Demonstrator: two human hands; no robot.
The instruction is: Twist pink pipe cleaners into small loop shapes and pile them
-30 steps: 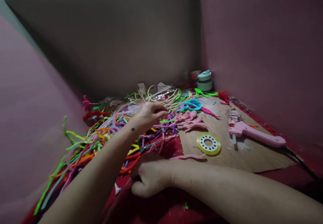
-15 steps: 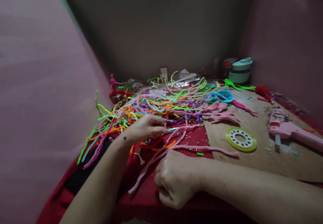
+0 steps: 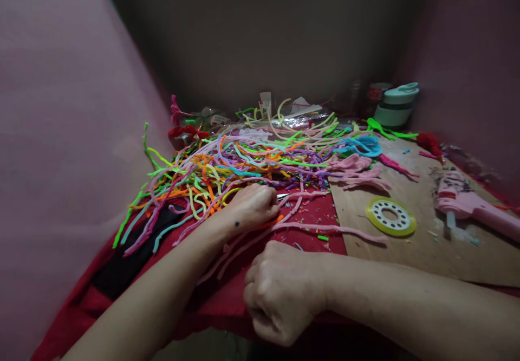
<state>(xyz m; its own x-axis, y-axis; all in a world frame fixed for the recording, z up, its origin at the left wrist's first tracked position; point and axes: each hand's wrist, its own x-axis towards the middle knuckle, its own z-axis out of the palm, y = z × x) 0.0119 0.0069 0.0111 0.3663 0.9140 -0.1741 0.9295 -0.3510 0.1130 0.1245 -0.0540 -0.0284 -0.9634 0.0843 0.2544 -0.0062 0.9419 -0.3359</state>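
My left hand (image 3: 255, 205) is closed, fingers curled down, over the front of a heap of coloured pipe cleaners (image 3: 239, 160). A narrow metal blade (image 3: 283, 195) shows just past its fingertips; I cannot tell whether the hand grips it. Several pink pipe cleaners (image 3: 333, 230) lie on the red cloth (image 3: 314, 209), running between my hands and partly behind the left wrist. An orange pipe cleaner (image 3: 273, 222) is beside the left hand. Nearer the front edge, my right hand (image 3: 282, 293) forms a fist, and whatever its fingers hold is hidden.
On the right, a brown board (image 3: 365, 263) carries a roll of yellow tape (image 3: 390, 217), a pink glue gun (image 3: 467, 204) and bundled pink pipe cleaners (image 3: 357, 171). A light green lidded container (image 3: 394, 106) stands at the back. Walls rise on both sides.
My left hand has moved right, nearer the blade, and covers more of it. The pink pipe cleaners' near ends have shifted. My right hand stays a fist; the view has tilted slightly.
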